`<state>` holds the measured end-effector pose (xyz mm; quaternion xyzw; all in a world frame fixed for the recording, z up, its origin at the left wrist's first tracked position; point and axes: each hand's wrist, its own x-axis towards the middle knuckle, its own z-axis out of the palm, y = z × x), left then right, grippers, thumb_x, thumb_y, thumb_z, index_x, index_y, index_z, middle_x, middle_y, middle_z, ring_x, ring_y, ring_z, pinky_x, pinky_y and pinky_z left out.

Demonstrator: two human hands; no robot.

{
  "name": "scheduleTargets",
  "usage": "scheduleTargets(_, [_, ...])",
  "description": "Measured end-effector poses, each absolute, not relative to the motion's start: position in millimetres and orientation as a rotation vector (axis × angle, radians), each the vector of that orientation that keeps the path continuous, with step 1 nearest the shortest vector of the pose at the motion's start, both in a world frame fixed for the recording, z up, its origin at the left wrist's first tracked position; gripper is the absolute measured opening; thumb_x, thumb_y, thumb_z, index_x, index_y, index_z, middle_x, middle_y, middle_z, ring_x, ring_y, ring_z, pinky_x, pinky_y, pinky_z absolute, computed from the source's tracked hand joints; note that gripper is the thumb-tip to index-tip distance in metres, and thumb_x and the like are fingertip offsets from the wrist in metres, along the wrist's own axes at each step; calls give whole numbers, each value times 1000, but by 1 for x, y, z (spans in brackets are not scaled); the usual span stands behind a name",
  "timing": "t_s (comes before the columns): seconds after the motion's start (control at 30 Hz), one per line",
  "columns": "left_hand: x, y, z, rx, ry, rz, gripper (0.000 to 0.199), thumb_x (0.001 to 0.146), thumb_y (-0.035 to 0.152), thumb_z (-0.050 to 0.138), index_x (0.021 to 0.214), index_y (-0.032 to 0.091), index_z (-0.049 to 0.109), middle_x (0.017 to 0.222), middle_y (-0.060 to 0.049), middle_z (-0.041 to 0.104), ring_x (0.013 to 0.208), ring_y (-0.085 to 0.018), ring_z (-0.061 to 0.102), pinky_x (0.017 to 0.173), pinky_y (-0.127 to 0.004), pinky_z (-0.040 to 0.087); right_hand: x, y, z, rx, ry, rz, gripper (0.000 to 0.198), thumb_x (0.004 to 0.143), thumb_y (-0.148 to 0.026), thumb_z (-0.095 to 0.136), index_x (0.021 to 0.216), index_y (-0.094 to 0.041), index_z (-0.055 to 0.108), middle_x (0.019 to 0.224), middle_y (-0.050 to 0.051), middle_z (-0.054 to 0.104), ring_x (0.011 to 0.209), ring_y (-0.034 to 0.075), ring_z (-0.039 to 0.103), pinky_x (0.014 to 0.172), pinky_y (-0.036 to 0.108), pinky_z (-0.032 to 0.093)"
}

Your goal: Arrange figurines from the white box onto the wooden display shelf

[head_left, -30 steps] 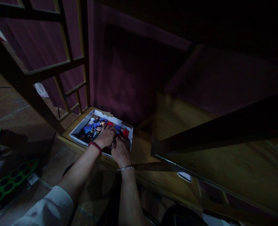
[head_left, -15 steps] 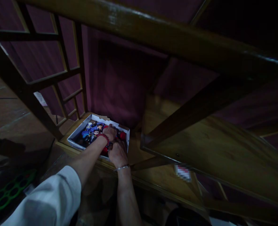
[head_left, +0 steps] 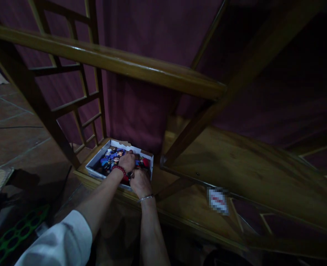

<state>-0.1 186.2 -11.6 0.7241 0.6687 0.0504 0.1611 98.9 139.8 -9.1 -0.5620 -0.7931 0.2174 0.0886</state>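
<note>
A shallow white cardboard box (head_left: 90,170) holds several small cartoon figures (head_left: 116,155) in blue, black and red. My left hand (head_left: 128,161), with a red bead bracelet at the wrist, is down among the figures, its fingers bent. Close beside it, my right hand (head_left: 141,181), wearing a silver bracelet, reaches in over the box's near right side with fingers curled. What either hand grips is hidden under the hands and by the dim light. Red and blue figures (head_left: 143,162) show just beyond my right hand.
The box stands on a low wooden shelf (head_left: 81,173). A wooden rail (head_left: 141,70) crosses above, with a lattice side (head_left: 77,99) at left. A higher shelf board (head_left: 243,170) is at right. Purple curtain (head_left: 135,107) hangs behind. A green rack with holes (head_left: 16,232) lies lower left.
The camera view has shifted, so the rail and shelf sit differently in it. Both hands stay inside the box, the left with its fingers drawn in slightly.
</note>
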Motion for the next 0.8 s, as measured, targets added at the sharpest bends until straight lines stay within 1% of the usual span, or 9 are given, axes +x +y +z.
scheduleTargets(0.1, [-1, 175, -10, 2050, 1970, 211, 30, 77, 14, 39, 99, 15, 59, 102, -13, 57, 95, -21, 56, 75, -29, 45, 102, 138, -7, -1632, -2355, 663, 30, 70, -5, 41, 87, -14, 63, 90, 10, 65, 90, 17, 57, 75, 22, 39])
scheduleTargets(0.17, [-1, 166, -8, 2059, 1988, 224, 31, 79, 14, 37, 104, 17, 56, 101, -12, 59, 93, -21, 57, 74, -30, 45, 102, 138, -6, -1623, -2349, 683, 29, 70, -5, 41, 88, -13, 63, 90, 11, 64, 89, 18, 57, 74, 22, 40])
scheduleTargets(0.27, [-1, 152, -7, 2027, 2057, 271, 32, 81, 16, 36, 108, 18, 51, 98, -10, 61, 92, -19, 57, 74, -28, 45, 102, 137, -5, -1635, -2299, 709, 33, 70, -3, 40, 93, -13, 61, 94, 11, 63, 93, 18, 56, 79, 23, 39])
scheduleTargets(0.37, [-4, 140, -8, 1951, 2146, 399, 29, 82, 20, 35, 105, 18, 53, 98, -9, 62, 93, -17, 56, 78, -26, 43, 103, 137, -6, -1625, -2216, 697, 38, 71, -2, 38, 100, -14, 59, 102, 10, 61, 99, 16, 53, 85, 22, 37])
scheduleTargets(0.47, [-11, 132, -8, 1924, 2145, 501, 28, 81, 21, 38, 103, 17, 55, 101, -8, 62, 97, -17, 55, 82, -25, 42, 105, 137, -9, -1636, -2154, 693, 40, 73, -4, 38, 106, -16, 57, 107, 8, 58, 101, 15, 51, 87, 21, 36])
scheduleTargets(0.67, [-35, 125, -3, 1795, 2226, 492, 36, 82, 26, 35, 115, 21, 49, 94, -7, 66, 85, -20, 61, 73, -28, 45, 106, 137, -11, -1683, -2084, 680, 39, 79, -11, 36, 114, -15, 52, 107, 9, 59, 99, 14, 53, 85, 21, 38])
scheduleTargets(0.8, [-49, 125, -1, 1752, 2241, 484, 39, 81, 21, 36, 118, 21, 47, 95, -6, 66, 88, -18, 61, 76, -25, 44, 104, 137, -9, -1726, -2092, 709, 37, 83, -14, 33, 115, -16, 50, 109, 8, 59, 100, 14, 53, 87, 23, 37])
